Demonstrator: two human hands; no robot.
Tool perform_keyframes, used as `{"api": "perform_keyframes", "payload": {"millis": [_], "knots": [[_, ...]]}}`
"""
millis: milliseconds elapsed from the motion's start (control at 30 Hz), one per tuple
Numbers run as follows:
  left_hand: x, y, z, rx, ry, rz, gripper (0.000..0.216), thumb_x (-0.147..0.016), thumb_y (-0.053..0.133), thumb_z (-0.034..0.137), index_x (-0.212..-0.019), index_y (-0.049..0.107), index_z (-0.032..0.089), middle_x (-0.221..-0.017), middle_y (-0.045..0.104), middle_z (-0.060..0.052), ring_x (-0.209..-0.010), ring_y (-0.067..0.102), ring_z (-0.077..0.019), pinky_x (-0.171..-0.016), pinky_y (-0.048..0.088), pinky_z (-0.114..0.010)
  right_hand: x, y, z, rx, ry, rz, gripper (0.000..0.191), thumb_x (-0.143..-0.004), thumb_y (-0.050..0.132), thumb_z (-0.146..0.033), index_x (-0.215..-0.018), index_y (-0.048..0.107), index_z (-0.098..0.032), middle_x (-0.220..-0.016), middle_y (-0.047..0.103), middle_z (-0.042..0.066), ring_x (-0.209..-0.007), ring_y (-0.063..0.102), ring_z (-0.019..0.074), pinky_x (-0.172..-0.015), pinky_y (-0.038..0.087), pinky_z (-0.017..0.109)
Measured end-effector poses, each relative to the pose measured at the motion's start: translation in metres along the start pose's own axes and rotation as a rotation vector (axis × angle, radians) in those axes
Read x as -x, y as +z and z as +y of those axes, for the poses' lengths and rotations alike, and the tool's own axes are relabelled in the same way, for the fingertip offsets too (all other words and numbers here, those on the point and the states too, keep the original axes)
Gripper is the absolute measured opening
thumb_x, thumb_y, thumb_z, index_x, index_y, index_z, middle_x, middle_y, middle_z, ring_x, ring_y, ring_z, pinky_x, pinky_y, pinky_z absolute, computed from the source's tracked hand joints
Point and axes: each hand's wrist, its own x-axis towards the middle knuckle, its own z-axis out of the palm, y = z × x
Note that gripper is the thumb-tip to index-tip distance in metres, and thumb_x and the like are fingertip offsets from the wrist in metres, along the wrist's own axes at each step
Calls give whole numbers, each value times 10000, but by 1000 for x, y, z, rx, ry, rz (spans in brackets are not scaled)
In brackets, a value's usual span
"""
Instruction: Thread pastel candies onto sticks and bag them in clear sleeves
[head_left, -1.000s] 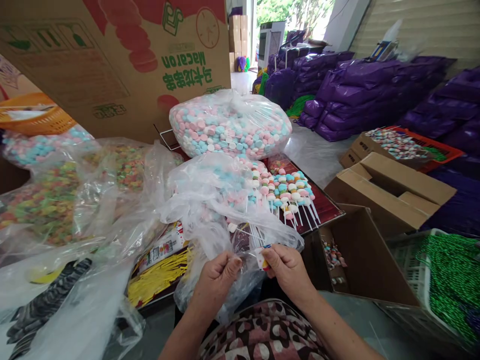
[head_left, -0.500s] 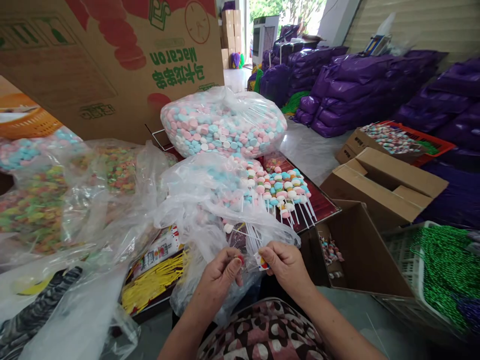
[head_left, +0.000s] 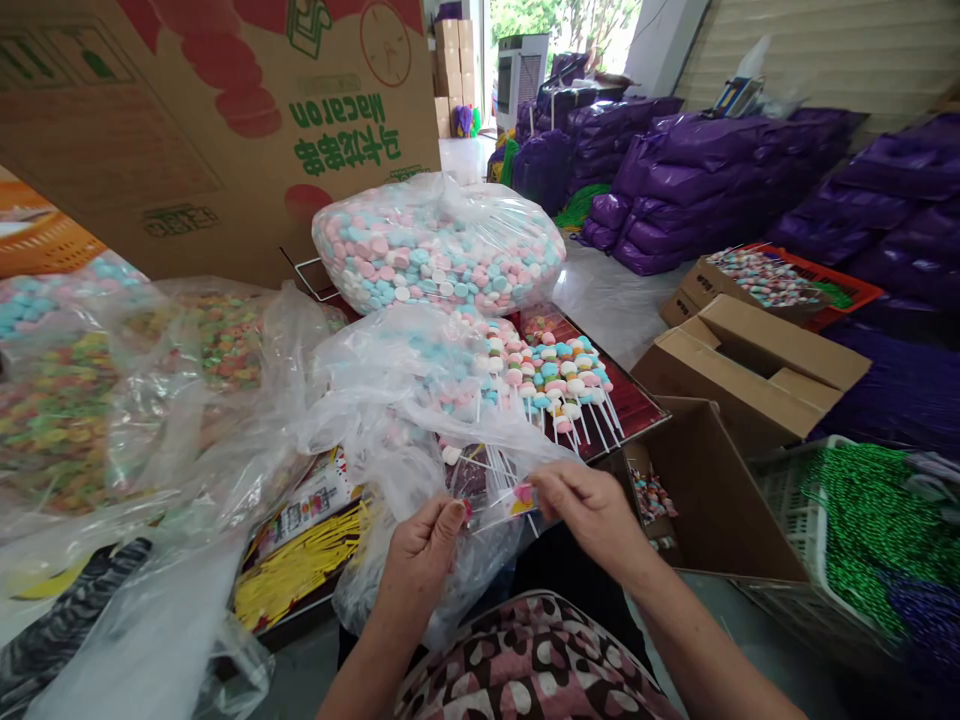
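My left hand (head_left: 426, 545) is closed, thumb and fingers pinching the left end of a small clear printed wrapper (head_left: 519, 498). At the other end, the fingers of my right hand (head_left: 589, 508) pinch it near its yellow and pink print. The wrapper stretches above my lap; whether anything is inside cannot be made out. Just beyond my hands, white sticks (head_left: 501, 468) poke out from under a crumpled clear plastic bag (head_left: 390, 375). Skewers of pink, white and blue marshmallows (head_left: 562, 378) lie behind them on a dark red board (head_left: 637, 408).
A big bag of marshmallows (head_left: 442, 255) stands behind the skewers. Yellow twist ties (head_left: 300, 565) fill a tray at left, near bags of gummy candy (head_left: 60, 420). An open carton (head_left: 720, 500) holds wrapped pieces at right, beside a crate of green ties (head_left: 870, 530).
My hands have moved farther apart, the right one outward, and the clear wrapper now shows stretched between them. The view has shifted slightly to the right.
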Motion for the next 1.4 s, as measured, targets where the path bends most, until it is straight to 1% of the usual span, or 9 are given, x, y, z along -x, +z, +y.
{"api": "perform_keyframes", "payload": {"millis": [100, 200, 267, 333, 467, 633, 867, 1167, 1400], "knots": [[1, -2, 0, 129, 30, 60, 431, -799, 650, 571, -651, 559, 177, -439, 354, 89, -414, 297, -57, -464, 305, -217, -10, -42, 9, 42, 113, 279, 308, -908, 538, -433, -843, 707, -184, -607, 603, -11, -552, 554, 129, -545, 454, 236], [2, 0, -1, 229, 25, 85, 446, -772, 688, 564, -612, 526, 180, -415, 327, 100, -393, 287, -50, -458, 320, -212, -30, -79, 32, 275, 224, 517, 373, -888, 516, -480, -913, 721, -170, -688, 665, 26, -617, 603, 160, -577, 473, 261], [2, 1, -1, 262, 14, 89, 458, -752, 710, 562, -598, 511, 180, -404, 326, 104, -382, 288, -46, -453, 328, -207, -47, -94, 51, 501, 320, 441, 394, -887, 477, -469, -985, 727, -181, -779, 721, 50, -699, 647, 185, -646, 487, 286], [3, 3, -1, 285, 14, 104, 465, -734, 729, 560, -591, 503, 180, -396, 321, 108, -372, 286, -43, -448, 337, -204, -62, -100, 68, 587, 369, 379, 367, -838, 536, -459, -966, 749, -190, -835, 750, 70, -776, 669, 220, -700, 481, 313], [5, 4, 2, 316, 31, 140, 462, -721, 749, 543, -587, 499, 178, -404, 328, 109, -367, 291, -38, -441, 351, -200, -81, -100, 90, 638, 430, 323, 301, -738, 627, -434, -861, 779, -206, -803, 759, 84, -809, 679, 266, -710, 461, 334], [7, 4, 8, 356, 46, 171, 465, -684, 768, 550, -582, 504, 181, -418, 338, 107, -350, 276, -37, -416, 351, -211, -83, -99, 99, 604, 453, 292, 238, -718, 587, -369, -677, 747, -198, -635, 709, 67, -684, 657, 240, -620, 429, 303], [9, -2, 11, 448, 43, 214, 497, -678, 787, 525, -546, 448, 187, -393, 291, 111, -339, 279, -42, -412, 361, -215, -75, -95, 100, 499, 392, 405, 311, -753, 514, -422, -677, 693, -179, -572, 658, 49, -595, 588, 202, -577, 403, 294], [4, -12, 15, 585, 62, 172, 492, -725, 773, 487, -579, 413, 186, -384, 262, 125, -328, 270, -38, -414, 346, -204, -45, -85, 62, 300, 196, 468, 425, -800, 557, -548, -924, 716, -174, -760, 696, 43, -662, 596, 175, -611, 466, 282], [2, -21, 22, 657, 132, 106, 512, -734, 754, 533, -605, 395, 191, -390, 223, 131, -337, 237, -40, -425, 316, -198, -10, -66, 25, 238, -93, 356, 211, -831, 663, -423, -877, 726, -228, -856, 730, 25, -796, 673, 194, -776, 537, 332]]}}
